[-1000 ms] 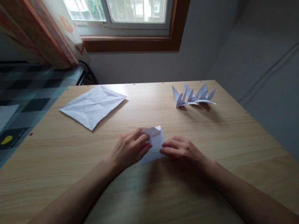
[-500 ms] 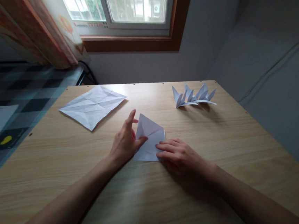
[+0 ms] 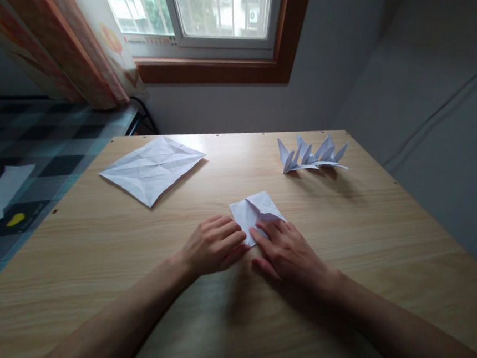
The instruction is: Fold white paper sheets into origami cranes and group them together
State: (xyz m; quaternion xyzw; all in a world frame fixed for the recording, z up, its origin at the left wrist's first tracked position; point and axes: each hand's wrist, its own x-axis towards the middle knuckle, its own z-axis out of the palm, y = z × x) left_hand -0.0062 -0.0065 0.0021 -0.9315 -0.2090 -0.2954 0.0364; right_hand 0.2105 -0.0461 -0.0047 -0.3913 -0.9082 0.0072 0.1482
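Folded paper [image 3: 267, 204] lies just ahead of the fingertips, 1 corner pointing back between 2 hands.
From where I stand, the white piece rests on the wooden table [image 3: 384, 231], touching both hands, so neither is clearly nearer; the right covers more of it. It looks squarish, with no plain long axis: 1 diagonal runs from the near corner away toward the window [image 3: 225, 16]. The right hand [image 3: 288, 250] is spread, fingers laid over the near right edge, thumb apart, gripping nothing. The left hand [image 3: 216, 244] is curled, fingers and thumb close together at the near left edge; I cannot tell whether they pinch the paper.
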